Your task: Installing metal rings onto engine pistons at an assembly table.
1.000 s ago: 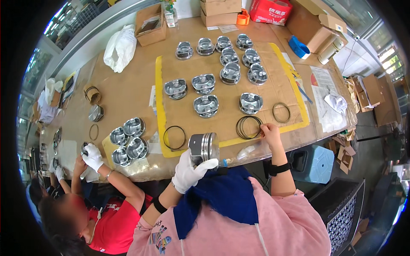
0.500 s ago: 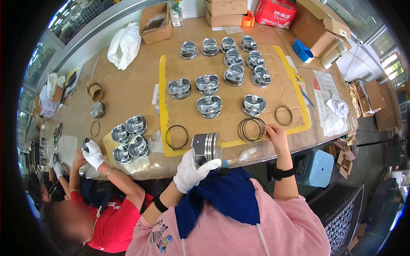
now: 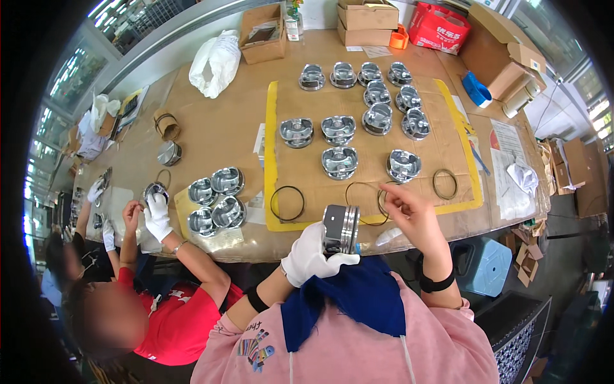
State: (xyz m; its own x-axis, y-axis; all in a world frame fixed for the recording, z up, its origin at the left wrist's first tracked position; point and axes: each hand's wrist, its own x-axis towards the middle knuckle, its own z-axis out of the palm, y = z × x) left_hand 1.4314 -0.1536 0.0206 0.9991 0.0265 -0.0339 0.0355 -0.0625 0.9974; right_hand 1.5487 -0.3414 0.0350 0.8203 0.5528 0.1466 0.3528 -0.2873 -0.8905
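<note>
My gloved left hand (image 3: 310, 256) grips a silver piston (image 3: 336, 227) with a dark side patch and grooves around one end, held up in front of my body. My bare right hand (image 3: 412, 214) is over the thin dark piston rings (image 3: 350, 208) at the table's near side. Its index finger stretches left and the other fingers bend, partly hiding the rings; contact with a ring cannot be told. One ring lies spread to the left of the others. Another dark ring (image 3: 272, 208) rests left of the piston, and a brownish ring (image 3: 434, 185) to the right.
Several pistons (image 3: 339, 163) stand on a yellow-edged cardboard sheet (image 3: 272, 166). More pistons (image 3: 227, 212) stand to the left, near a co-worker's gloved hand (image 3: 157, 217). Cardboard boxes (image 3: 368, 16), a white bag (image 3: 217, 64) and a blue tape roll (image 3: 476, 89) lie farther back.
The view has shifted, moving the table's things rightward in the picture. My right hand has moved from the rings' right edge over them, and one ring now sits apart toward the left.
</note>
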